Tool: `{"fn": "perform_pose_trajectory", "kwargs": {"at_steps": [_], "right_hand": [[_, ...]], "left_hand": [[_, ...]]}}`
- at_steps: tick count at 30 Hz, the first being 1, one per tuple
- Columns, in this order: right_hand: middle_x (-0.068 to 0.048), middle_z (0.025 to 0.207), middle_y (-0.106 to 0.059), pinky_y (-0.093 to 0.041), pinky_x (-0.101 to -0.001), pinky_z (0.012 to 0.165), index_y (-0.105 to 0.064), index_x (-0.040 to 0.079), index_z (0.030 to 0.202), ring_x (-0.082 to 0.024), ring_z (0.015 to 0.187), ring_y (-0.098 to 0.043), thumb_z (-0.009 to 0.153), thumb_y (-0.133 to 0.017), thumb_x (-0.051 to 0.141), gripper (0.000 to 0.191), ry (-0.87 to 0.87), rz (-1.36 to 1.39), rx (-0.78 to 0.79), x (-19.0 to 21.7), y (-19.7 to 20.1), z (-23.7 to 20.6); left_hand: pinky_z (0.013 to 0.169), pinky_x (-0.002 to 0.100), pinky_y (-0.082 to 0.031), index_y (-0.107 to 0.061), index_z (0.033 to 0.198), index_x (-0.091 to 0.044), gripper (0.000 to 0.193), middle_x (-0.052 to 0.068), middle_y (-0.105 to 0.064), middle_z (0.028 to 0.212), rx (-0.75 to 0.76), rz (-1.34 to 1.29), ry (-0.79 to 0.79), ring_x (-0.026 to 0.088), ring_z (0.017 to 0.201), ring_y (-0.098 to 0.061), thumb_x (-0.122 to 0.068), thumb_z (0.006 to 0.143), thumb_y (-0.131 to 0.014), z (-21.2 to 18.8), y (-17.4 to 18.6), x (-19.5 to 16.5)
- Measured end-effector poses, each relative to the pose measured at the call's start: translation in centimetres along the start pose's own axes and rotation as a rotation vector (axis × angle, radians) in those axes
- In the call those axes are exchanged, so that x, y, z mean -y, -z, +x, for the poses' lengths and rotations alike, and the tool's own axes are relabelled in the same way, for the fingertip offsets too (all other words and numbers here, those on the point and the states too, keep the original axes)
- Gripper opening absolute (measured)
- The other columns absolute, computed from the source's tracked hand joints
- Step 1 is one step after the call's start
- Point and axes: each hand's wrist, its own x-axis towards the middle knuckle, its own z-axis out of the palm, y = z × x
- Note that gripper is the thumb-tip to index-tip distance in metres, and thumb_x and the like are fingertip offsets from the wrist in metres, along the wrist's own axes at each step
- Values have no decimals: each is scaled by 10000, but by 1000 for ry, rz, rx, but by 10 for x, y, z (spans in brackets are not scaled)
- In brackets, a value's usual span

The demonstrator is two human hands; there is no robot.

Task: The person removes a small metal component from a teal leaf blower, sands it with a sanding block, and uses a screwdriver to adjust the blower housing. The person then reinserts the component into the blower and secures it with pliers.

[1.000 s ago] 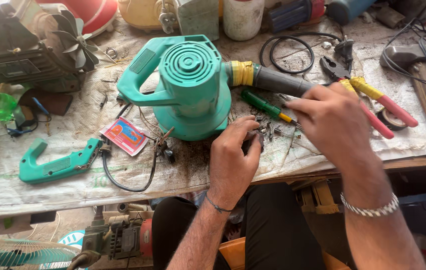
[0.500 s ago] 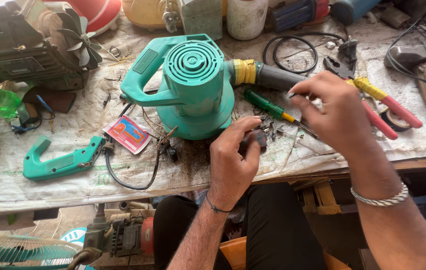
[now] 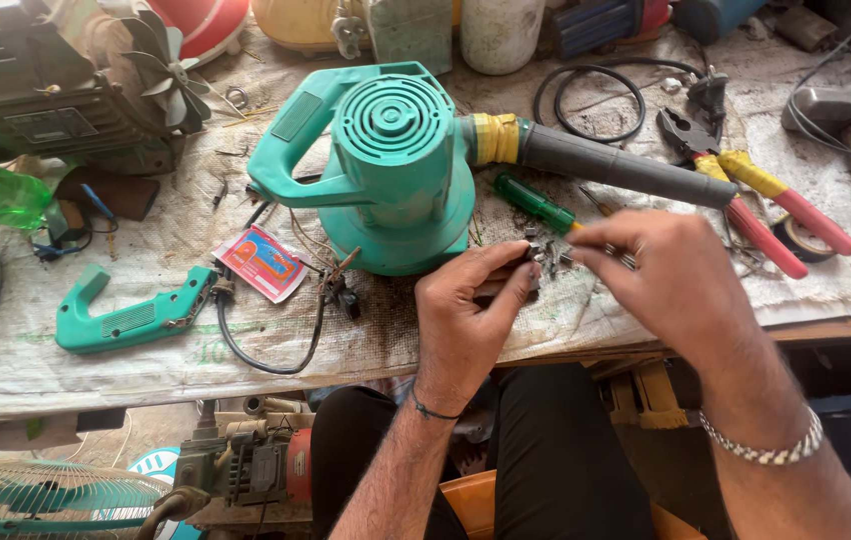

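- Your workbench (image 3: 646, 310) fills the view under a stained cloth; its near edge runs just above your knees, and its left and right ends are cut off.
- The green blower (image 3: 386, 170) sits at the middle, its black nozzle (image 3: 626, 170) running right toward the red-and-yellow pliers (image 3: 756, 200).
- A loose green handle half (image 3: 131, 315) lies well to the left, with bare cloth around it.
- Your right hand (image 3: 681, 285) is curled, fingertips pinched on a thin tool; your fingers hide most of it.
- Your left hand (image 3: 471, 315) is closed around a small dark part (image 3: 536, 262) just in front of the blower; too small to identify.
- The green screwdriver (image 3: 538, 205) lies just beyond both hands.
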Motion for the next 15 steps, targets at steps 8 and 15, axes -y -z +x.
{"fn": "perform_pose_trajectory", "kwargs": {"at_steps": [8,15], "right_hand": [[-89,906,-778,-597,-367,699,-806,55,1016,-216,737,-742,882,-769,217,213,-152,-73,38,-4,-10,-5],[-105,856,-770,-597,-254,670,-762,-53,1008,-124,734,-709,859,-792,74,198,-332,1058,14,-7,-32,-11]], "left_hand": [[832,274,-687,-710,1160,20,228,105,-784,1043,-8,-100,65,159,983,-787,-16,940,-758,-2,-1,12],[857,277,-671,-720,1111,24,156,105,-764,1036,-12,-334,11,161,993,-764,37,958,-753,-5,2,24]]}}
